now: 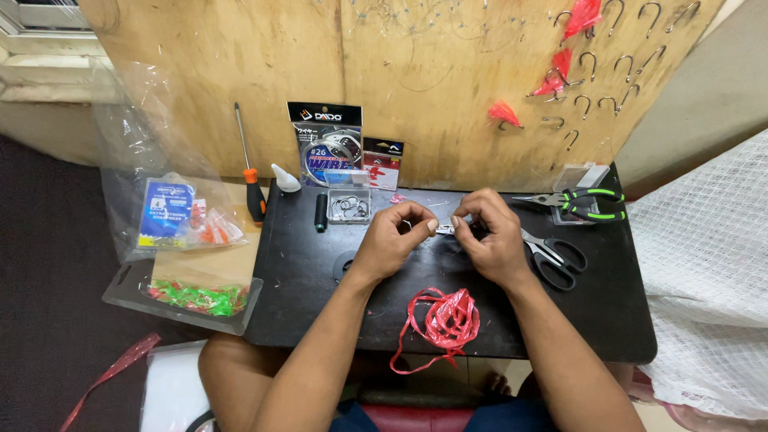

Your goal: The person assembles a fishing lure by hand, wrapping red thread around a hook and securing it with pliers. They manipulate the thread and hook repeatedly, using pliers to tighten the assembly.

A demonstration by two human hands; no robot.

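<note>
Head view looked down on a plywood board (416, 72) that stood upright behind the far edge of a black surface (304, 272); bare hooks (616, 60) and a few hooks dressed in red tufts (560, 76) hung on the board's right part. A white mesh sheet (704, 264) lay beyond the surface's right edge. Off the left edge lay a clear plastic bag (172, 212) and a blister pack of green strands (192, 296).

Both forearms came in from the near edge. The left hand (392, 236) and the right hand (492, 236) met over the middle of the surface, each with thumb and forefinger fingers pinched together on a small metallic piece (445, 230) held between them; it was too small to tell exactly what it was.

A tangle of red plastic ribbon (444, 320) lay near the near edge, between the forearms. Black-handled scissors (552, 256) lay just right of the right hand, and green-and-black pliers (580, 204) lay near the far right corner. Along the far edge stood a wire spool packet (324, 148) against the board, with a small clear box of rings (349, 206) and a dark thread spool (321, 212) in front of it. An orange-handled screwdriver (250, 172) leaned at the far left corner.
</note>
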